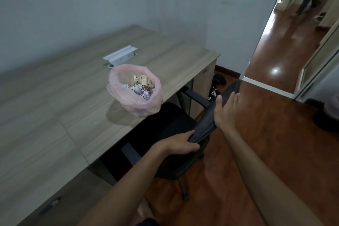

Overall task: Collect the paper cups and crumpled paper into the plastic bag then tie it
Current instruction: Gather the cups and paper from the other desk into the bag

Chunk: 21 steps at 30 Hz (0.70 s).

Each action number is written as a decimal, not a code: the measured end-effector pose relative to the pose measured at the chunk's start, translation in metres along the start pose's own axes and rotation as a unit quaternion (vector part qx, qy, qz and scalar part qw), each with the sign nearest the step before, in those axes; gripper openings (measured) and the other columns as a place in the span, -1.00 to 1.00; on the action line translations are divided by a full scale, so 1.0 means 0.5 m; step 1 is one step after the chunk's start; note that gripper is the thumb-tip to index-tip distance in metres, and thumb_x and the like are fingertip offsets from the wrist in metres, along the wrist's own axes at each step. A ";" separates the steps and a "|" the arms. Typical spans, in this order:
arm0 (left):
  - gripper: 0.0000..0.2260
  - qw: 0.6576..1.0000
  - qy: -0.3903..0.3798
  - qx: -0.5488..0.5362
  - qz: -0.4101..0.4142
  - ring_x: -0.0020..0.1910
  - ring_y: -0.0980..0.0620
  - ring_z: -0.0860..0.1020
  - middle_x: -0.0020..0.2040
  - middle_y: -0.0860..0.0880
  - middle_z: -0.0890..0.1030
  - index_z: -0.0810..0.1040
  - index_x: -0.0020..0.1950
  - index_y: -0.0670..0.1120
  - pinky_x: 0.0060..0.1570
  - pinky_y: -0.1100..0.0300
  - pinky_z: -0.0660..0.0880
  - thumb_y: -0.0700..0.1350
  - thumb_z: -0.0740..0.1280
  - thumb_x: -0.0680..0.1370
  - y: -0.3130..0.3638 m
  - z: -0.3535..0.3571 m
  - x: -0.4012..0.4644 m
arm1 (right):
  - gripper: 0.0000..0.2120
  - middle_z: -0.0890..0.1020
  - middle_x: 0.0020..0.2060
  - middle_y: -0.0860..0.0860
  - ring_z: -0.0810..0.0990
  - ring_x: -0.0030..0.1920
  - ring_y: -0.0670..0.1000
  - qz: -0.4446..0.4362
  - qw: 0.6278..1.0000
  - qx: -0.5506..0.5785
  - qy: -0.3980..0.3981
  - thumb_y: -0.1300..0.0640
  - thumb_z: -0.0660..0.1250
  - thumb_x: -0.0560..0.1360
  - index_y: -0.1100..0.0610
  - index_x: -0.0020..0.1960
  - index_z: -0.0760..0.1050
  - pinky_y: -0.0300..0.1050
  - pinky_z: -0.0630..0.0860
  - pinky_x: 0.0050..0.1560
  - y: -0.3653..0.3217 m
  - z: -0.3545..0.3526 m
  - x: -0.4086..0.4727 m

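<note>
Pink translucent plastic bag (135, 91) sits untied on the wooden desk (55, 106); at four o'clock, left hand (180, 143) grips the black chair backrest (211, 121), right hand (226, 110) flat, fingers straight against it.

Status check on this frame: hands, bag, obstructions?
Left hand grips chair back; right hand open against it. Pink bag on desk, filled, untied. Chair blocks desk.

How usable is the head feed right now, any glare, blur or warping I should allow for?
Head view: dim and soft over the desk, though the open pink bag reads clearly; bright glare on the wooden floor by the doorway; the figure beyond the doorway is motion-blurred; wide-angle warping bends the doorframe and forearms.
</note>
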State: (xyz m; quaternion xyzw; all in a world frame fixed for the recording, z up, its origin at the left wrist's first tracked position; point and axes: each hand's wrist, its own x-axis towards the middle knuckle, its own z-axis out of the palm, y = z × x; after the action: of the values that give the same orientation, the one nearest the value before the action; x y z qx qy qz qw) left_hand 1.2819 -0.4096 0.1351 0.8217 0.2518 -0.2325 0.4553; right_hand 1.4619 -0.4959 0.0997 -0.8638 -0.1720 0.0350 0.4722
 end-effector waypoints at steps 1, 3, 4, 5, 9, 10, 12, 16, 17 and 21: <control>-0.26 0.999 0.020 0.032 -0.007 0.37 -0.07 0.41 0.48 -0.08 0.35 0.03 0.60 0.07 0.27 0.18 0.38 0.09 0.28 0.48 -0.002 -0.009 0.003 | -0.28 -0.17 0.58 0.12 -0.20 0.57 0.05 0.001 1.000 -0.002 -0.002 -0.21 -0.02 0.64 0.21 0.59 -0.18 -0.05 -0.19 0.54 -0.008 0.013 0.003; -0.20 0.993 0.058 0.103 -0.014 0.27 -0.13 0.49 0.40 -0.11 0.45 0.01 0.59 0.12 0.23 0.11 0.45 0.14 0.31 0.42 -0.012 -0.026 0.006 | -0.26 -0.17 0.58 0.12 -0.21 0.57 0.06 0.002 1.000 -0.010 -0.012 -0.22 -0.03 0.63 0.22 0.59 -0.19 -0.05 -0.21 0.53 -0.026 0.037 0.010; -0.15 0.989 0.072 0.130 -0.016 0.23 -0.13 0.52 0.35 -0.10 0.49 0.01 0.58 0.15 0.22 0.08 0.48 0.16 0.36 0.38 -0.020 -0.035 0.007 | -0.25 -0.17 0.58 0.12 -0.21 0.57 0.07 -0.001 1.000 -0.015 -0.018 -0.23 -0.03 0.63 0.23 0.59 -0.18 -0.05 -0.20 0.53 -0.035 0.047 0.015; -0.11 0.985 0.085 0.151 -0.017 0.21 -0.13 0.54 0.31 -0.10 0.52 0.02 0.57 0.18 0.22 0.05 0.49 0.17 0.41 0.35 -0.029 -0.045 0.008 | -0.25 -0.15 0.58 0.13 -0.19 0.58 0.07 -0.007 0.999 -0.021 -0.024 -0.23 -0.02 0.63 0.23 0.59 -0.17 -0.04 -0.18 0.54 -0.043 0.055 0.022; -0.08 0.977 0.122 0.171 -0.019 0.23 -0.11 0.52 0.21 -0.07 0.58 0.09 0.55 0.22 0.25 0.04 0.47 0.18 0.51 0.30 -0.060 -0.096 0.023 | -0.28 -0.09 0.59 0.09 -0.11 0.58 0.06 -0.043 0.995 -0.063 -0.065 -0.22 -0.02 0.63 0.21 0.59 -0.12 -0.07 -0.06 0.51 -0.053 0.070 0.047; -0.08 0.977 0.128 0.172 -0.018 0.21 -0.09 0.53 0.18 -0.05 0.59 0.10 0.55 0.22 0.23 0.05 0.47 0.18 0.52 0.30 -0.066 -0.109 0.026 | -0.29 -0.09 0.59 0.09 -0.10 0.58 0.05 -0.052 0.993 -0.073 -0.078 -0.22 -0.02 0.63 0.20 0.59 -0.12 -0.07 -0.05 0.50 -0.055 0.074 0.054; -0.08 0.977 0.134 0.166 -0.014 0.18 -0.06 0.55 0.13 -0.02 0.61 0.12 0.55 0.20 0.21 0.05 0.48 0.17 0.54 0.30 -0.074 -0.132 0.032 | -0.29 -0.10 0.59 0.08 -0.10 0.58 0.05 -0.060 0.990 -0.079 -0.098 -0.22 -0.03 0.64 0.20 0.59 -0.10 -0.07 -0.05 0.50 -0.066 0.089 0.071; -0.07 0.973 0.147 0.179 -0.007 0.13 -0.05 0.58 0.07 0.00 0.63 0.12 0.56 0.16 0.17 0.02 0.51 0.15 0.54 0.31 -0.074 -0.151 0.053 | -0.27 -0.15 0.58 0.09 -0.13 0.58 0.07 -0.043 0.989 -0.081 -0.119 -0.24 -0.04 0.63 0.21 0.59 -0.10 0.00 -0.10 0.52 -0.095 0.118 0.113; -0.07 0.972 0.143 0.187 -0.004 0.14 -0.05 0.57 0.08 -0.01 0.64 0.11 0.57 0.15 0.18 0.01 0.51 0.14 0.54 0.31 -0.072 -0.155 0.058 | -0.26 -0.16 0.58 0.10 -0.14 0.58 0.08 -0.041 0.988 -0.088 -0.121 -0.25 -0.05 0.63 0.23 0.59 -0.10 0.02 -0.09 0.52 -0.098 0.123 0.119; -0.05 0.973 0.119 0.197 0.007 0.20 -0.05 0.55 0.13 -0.01 0.63 0.07 0.58 0.11 0.21 0.01 0.48 0.14 0.54 0.33 -0.071 -0.165 0.067 | -0.26 -0.18 0.58 0.12 -0.14 0.58 0.08 -0.045 0.986 -0.113 -0.113 -0.23 -0.04 0.63 0.27 0.58 -0.09 0.00 -0.03 0.51 -0.096 0.129 0.121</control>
State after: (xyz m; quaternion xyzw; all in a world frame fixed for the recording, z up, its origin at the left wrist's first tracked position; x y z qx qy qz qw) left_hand 1.2979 -0.3151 0.1314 0.9187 0.2476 -0.1748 0.2533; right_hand 1.4915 -0.4005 0.1099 -0.8935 -0.2655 0.0916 0.3504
